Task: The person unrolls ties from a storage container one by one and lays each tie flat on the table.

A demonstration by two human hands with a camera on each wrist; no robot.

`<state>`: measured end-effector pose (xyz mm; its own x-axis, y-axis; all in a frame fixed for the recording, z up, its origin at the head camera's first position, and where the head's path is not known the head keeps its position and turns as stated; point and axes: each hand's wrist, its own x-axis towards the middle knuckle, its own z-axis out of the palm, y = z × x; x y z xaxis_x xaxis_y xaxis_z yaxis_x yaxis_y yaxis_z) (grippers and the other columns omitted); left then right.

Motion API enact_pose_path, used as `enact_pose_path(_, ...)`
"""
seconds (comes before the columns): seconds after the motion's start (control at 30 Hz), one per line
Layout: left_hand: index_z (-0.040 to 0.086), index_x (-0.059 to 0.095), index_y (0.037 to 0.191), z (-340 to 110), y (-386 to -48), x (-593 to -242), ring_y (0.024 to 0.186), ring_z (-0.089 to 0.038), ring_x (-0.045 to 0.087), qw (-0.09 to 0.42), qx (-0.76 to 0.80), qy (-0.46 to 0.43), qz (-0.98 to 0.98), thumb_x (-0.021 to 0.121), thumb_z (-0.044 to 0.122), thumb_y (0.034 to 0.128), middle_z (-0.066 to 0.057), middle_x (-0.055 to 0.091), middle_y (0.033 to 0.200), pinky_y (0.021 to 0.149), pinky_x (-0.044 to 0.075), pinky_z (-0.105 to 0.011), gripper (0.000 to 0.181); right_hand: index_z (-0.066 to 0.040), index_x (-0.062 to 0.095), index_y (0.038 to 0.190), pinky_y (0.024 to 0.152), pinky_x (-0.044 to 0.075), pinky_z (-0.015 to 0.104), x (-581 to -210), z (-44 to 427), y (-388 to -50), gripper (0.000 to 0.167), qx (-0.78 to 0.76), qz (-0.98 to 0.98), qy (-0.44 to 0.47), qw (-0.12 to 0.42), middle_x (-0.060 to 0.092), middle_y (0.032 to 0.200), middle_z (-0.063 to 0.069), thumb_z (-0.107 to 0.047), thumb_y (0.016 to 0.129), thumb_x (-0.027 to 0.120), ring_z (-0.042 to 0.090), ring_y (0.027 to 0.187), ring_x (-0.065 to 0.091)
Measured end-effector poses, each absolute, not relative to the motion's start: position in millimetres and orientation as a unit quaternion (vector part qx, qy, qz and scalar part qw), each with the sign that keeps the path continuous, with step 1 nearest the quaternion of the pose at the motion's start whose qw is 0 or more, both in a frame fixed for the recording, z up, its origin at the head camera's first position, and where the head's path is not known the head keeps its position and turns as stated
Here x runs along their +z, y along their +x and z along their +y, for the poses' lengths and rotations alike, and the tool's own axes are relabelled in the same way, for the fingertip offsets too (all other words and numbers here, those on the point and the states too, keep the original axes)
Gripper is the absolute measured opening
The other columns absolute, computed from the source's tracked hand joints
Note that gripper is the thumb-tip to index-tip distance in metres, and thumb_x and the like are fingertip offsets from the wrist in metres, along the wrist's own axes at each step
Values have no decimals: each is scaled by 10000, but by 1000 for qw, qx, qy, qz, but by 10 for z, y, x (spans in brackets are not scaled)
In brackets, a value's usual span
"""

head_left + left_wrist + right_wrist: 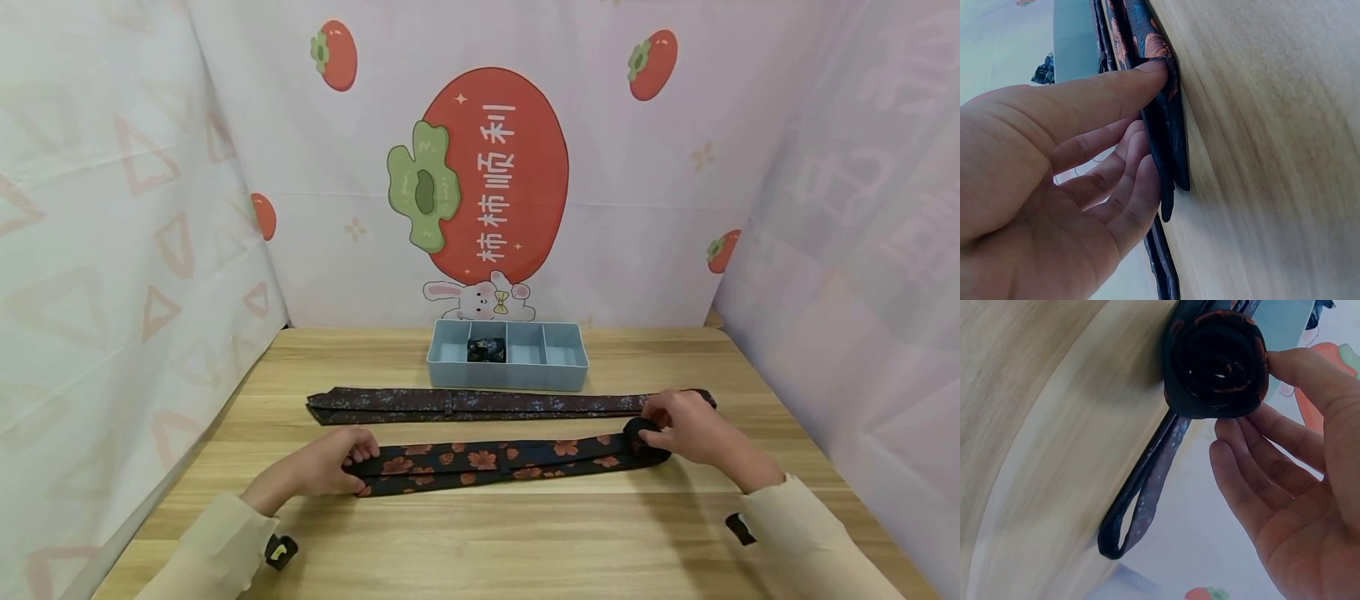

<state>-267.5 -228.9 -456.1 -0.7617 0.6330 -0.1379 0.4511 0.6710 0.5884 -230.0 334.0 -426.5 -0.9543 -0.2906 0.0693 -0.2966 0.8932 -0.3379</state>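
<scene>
A dark tie with orange flowers (482, 460) lies across the table, its right end wound into a roll (1216, 365). My left hand (330, 460) pinches the flat left end between thumb and fingers, as the left wrist view shows with the hand (1066, 162) at the tie's tip (1166, 144). At the other end my right hand (697, 429) holds the roll, thumb and fingertips against its side; in the right wrist view the hand (1297, 444) is right of the roll. Behind it lies a second dark tie with small blue flowers (525, 403), folded lengthwise.
A blue-grey box (502, 377) with several compartments stands at the back of the table (450, 542). Its second compartment from the left holds a rolled dark patterned tie (487, 349). Printed cloth walls (600, 208) surround the table's back and sides.
</scene>
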Motion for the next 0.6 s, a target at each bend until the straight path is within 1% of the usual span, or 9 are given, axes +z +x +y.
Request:
enact_pose_path(0.27, 36, 669, 1121, -2332, -2659, -4546, 969, -144, 590, 161, 264, 300, 902, 904, 81, 815, -35, 649, 1067, 821, 554, -302, 388, 11, 746, 1047, 697, 596, 354, -4288, 3446, -2297, 243, 190, -972, 135, -19, 740, 926, 46, -170, 901, 818, 122, 805, 672)
enact_pose_path(0.4, 31, 665, 1119, -2341, -2651, -4535, 967, -149, 587, 160, 264, 300, 903, 905, 82, 814, -39, 645, 1061, 815, 553, -308, 392, -7, 757, 1031, 692, 592, 340, -4252, 3417, -2286, 233, 186, -972, 147, -3, 745, 920, 37, -187, 899, 827, 103, 797, 665)
enact_pose_path(0.6, 28, 660, 1119, -2356, -2649, -4532, 963, -143, 591, 158, 259, 302, 904, 899, 63, 812, -38, 645, 1057, 811, 558, -311, 390, -35, 761, 1019, 697, 580, 349, -4149, 3261, -2270, 228, 180, -969, 167, 9, 727, 924, 33, -170, 867, 863, 136, 805, 643)
